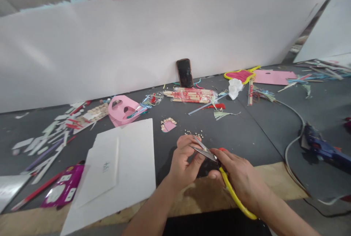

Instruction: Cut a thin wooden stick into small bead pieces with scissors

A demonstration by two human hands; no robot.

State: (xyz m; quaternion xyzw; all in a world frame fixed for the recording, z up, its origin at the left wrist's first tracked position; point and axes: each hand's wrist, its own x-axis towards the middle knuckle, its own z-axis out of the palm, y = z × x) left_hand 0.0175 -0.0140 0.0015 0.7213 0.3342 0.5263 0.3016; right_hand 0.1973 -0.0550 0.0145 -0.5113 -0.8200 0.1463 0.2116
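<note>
While right fingers [223,156] hold yellow-handled scissors [232,193], handwriting [106,167] on white card [95,181] unclear.

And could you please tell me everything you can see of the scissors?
The scissors have slim grey, metallic-looking blades meeting at a pivot, and a long, curved yellow handle, smooth like plastic. The blades stand partly open, pointing forward and left. The right hand holds them near the pivot, hiding part of the grip. They are over the near part of the dark table, with the left hand close by the blades; I cannot tell whether it touches the metal.
</note>
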